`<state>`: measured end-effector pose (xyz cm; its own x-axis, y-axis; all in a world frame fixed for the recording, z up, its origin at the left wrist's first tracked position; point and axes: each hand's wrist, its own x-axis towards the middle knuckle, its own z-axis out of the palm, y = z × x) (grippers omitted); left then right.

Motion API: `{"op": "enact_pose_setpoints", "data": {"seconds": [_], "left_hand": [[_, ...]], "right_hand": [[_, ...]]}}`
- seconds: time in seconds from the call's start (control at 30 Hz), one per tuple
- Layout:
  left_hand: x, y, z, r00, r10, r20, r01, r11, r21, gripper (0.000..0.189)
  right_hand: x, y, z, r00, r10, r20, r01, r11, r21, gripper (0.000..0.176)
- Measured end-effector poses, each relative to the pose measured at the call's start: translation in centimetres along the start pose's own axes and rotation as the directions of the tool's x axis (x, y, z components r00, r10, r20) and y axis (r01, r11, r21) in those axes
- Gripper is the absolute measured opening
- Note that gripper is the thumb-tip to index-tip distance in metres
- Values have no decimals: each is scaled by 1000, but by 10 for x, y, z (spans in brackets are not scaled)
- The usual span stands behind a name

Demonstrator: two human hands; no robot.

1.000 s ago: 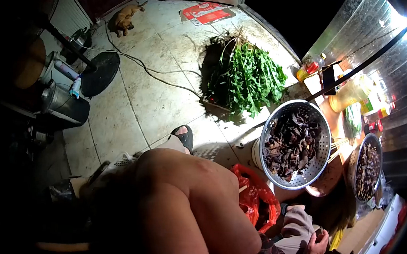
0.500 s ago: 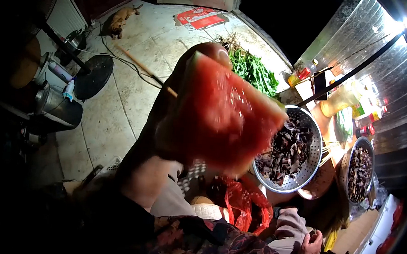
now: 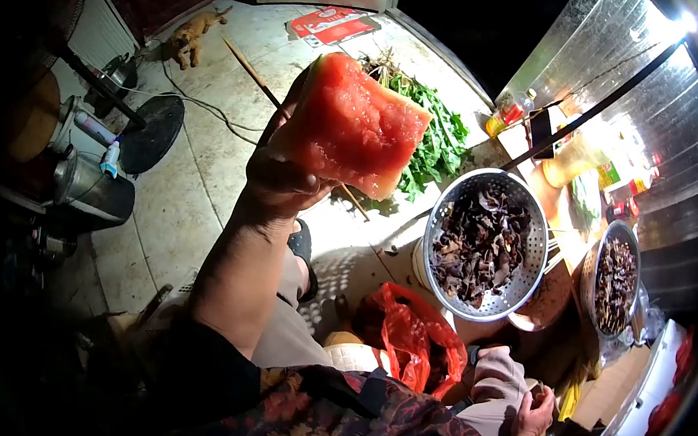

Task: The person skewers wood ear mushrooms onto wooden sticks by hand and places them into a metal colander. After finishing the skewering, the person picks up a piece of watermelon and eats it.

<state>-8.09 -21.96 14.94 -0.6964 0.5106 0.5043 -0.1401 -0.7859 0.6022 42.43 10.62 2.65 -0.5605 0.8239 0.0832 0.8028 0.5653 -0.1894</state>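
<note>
A thick piece of watermelon (image 3: 363, 125), red flesh turned toward me and its top edge bitten uneven, is held up by my left hand (image 3: 285, 176). The fingers of that hand curl around the rind side. A thin wooden stick (image 3: 250, 72) runs behind the melon and through the same hand, its lower end showing below the fruit. My right hand (image 3: 533, 414) rests by my right thigh, fingers loosely bent and apart, with nothing visible in it. Between my knees lies a red plastic bag (image 3: 405, 337).
A perforated metal colander (image 3: 536, 257) holds dark, crinkled pieces (image 3: 482, 249). A second colander (image 3: 591, 278) stands farther right. Leafy greens (image 3: 441, 143) lie on the tiled floor. A dog (image 3: 191, 39) lies at the back left, near a flattened red carton (image 3: 331, 26). Bottles (image 3: 511, 116) stand along the right.
My left hand has moved the watermelon away from my face, up and to the left in view; the stick has moved with it. The right hand has stayed by the thigh.
</note>
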Motion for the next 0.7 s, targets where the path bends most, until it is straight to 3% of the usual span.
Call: {"op": "enact_pose_setpoints", "data": {"seconds": [0.23, 0.43, 0.5, 0.7], "left_hand": [[1, 3, 10, 997, -74, -12, 75, 993, 93, 96], [4, 2, 4, 988, -125, 88, 112, 984, 137, 93], [3, 1, 4, 998, -63, 21, 58, 984, 170, 92], [3, -1, -6, 999, 2, 53, -6, 996, 91, 89]], "right_hand": [[0, -5, -2, 1000, 21, 4, -21, 1000, 13, 43], [-1, -8, -5, 996, 77, 43, -78, 997, 20, 44], [0, -5, -3, 995, 87, 48, -88, 996, 20, 44], [0, 7, 4, 1000, 4, -19, -4, 1000, 0, 42]]}}
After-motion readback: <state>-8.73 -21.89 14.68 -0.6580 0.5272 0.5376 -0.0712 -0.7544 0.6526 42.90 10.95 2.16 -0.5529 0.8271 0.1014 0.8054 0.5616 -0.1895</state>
